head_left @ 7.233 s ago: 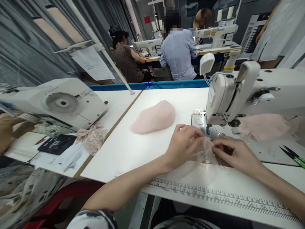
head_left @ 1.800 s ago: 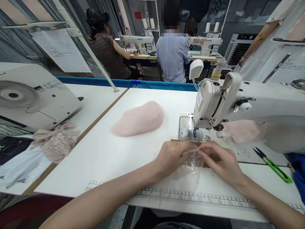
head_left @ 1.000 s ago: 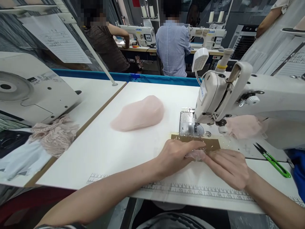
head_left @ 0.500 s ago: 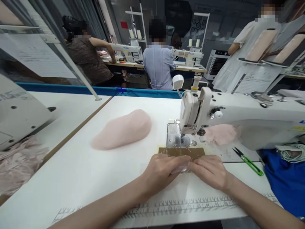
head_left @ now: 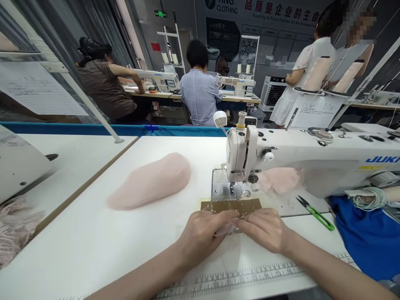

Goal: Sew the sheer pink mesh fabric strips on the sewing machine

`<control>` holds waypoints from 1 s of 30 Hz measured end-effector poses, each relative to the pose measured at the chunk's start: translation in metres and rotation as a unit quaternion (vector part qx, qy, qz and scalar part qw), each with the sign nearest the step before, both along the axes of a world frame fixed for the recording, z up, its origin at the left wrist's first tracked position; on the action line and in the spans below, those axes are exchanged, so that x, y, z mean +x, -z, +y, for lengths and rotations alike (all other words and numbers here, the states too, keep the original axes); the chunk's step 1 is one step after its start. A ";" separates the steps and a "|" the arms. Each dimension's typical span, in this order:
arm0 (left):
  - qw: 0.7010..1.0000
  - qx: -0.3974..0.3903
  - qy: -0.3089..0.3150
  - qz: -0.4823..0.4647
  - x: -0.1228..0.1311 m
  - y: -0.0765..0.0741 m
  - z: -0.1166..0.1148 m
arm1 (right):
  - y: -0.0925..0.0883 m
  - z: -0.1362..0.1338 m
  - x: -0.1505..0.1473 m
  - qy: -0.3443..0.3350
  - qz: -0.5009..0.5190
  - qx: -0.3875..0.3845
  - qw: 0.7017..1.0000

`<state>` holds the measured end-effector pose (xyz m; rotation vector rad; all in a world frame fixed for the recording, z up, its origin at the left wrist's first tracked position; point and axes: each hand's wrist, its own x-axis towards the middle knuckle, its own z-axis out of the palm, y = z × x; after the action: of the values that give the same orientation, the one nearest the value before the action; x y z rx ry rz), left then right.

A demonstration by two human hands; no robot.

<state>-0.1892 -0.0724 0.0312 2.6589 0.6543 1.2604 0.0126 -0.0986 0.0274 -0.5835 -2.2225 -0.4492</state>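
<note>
Both of my hands meet just in front of the white sewing machine (head_left: 240, 156). My left hand (head_left: 200, 233) is closed on a small piece of sheer pale pink fabric (head_left: 225, 228), which shows below its thumb. My right hand (head_left: 265, 228) is closed too, its fingertips pinching the same fabric close to the left fingertips. Much of the fabric is hidden by the fingers. Under the fingertips a flat brown strip (head_left: 253, 204) lies at the front of the metal needle plate (head_left: 220, 192). The needle area is beyond the hands, apart from them.
A folded sheer pink piece (head_left: 153, 181) lies left on the table. More pink fabric (head_left: 279, 180) sits under the machine arm. Green thread snips (head_left: 317, 214) and blue cloth (head_left: 368, 241) are at the right. A printed ruler (head_left: 243, 277) runs along the front edge. Several people work beyond.
The head view has tilted up and turned slightly right, so the table and machine appear lower and further left. My hands keep their hold on the fabric with hardly any movement.
</note>
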 end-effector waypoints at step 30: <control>1.000 -0.009 0.011 0.001 0.004 0.006 -0.001 | -0.011 -0.007 0.010 -0.031 -0.120 0.131 0.984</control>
<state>-0.1852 -0.0738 0.0250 2.6453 0.6317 1.2404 0.0231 -0.1054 0.0385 -0.3336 -2.3481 -0.8026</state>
